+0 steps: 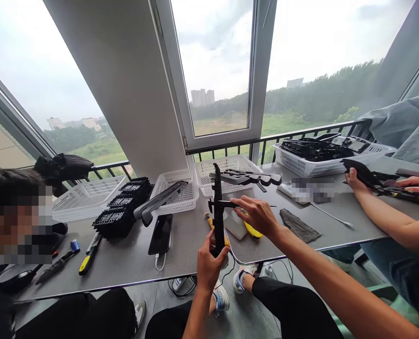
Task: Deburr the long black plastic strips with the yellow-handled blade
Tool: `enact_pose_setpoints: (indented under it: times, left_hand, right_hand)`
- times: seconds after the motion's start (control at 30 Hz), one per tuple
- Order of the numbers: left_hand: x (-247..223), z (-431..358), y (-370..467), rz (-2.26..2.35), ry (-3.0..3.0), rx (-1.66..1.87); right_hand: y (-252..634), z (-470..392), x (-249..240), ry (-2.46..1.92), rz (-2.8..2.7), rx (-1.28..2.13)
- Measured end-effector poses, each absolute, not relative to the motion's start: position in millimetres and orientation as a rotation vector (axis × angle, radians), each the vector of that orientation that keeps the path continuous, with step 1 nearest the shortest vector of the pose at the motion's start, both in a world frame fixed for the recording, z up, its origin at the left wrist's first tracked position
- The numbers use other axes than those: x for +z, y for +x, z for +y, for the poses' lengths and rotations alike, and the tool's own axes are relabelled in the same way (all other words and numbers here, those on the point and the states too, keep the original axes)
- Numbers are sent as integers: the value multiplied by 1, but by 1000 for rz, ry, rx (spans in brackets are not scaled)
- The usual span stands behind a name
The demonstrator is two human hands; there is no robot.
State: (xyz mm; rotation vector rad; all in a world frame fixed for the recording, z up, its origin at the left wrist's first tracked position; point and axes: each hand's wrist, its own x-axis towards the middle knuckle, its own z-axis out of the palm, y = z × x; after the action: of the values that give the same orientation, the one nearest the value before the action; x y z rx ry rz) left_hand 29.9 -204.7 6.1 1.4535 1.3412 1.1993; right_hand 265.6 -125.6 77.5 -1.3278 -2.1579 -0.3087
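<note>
My left hand (211, 261) grips the lower end of a long black plastic part (217, 230), which stands upright above the table's front edge. In my right hand (258, 214) is a black caliper (226, 204), laid crosswise at the part's middle with its jaws at the part. Whether both jaws touch it I cannot tell. Behind my hands on the table lie a yellow-handled tool (253, 230), a phone-like flat slab (235, 228) and another yellow tool (209, 220), partly hidden by the part.
White baskets (195, 200) line the window side, some with long dark parts (246, 177). A charging phone (160, 234) and stacked black pieces (122, 207) lie left. A grey cloth (299, 225) is right. Co-workers sit on both sides; one's hands (357, 181) hold black parts.
</note>
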Motion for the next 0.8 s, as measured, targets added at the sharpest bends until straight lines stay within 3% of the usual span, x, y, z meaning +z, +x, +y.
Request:
enact_pose_setpoints:
  times: [0.8]
  left_hand:
    - [6, -205, 28, 1356, 1512, 1175]
  right_hand:
    - [270, -118, 63, -1280, -2196, -353]
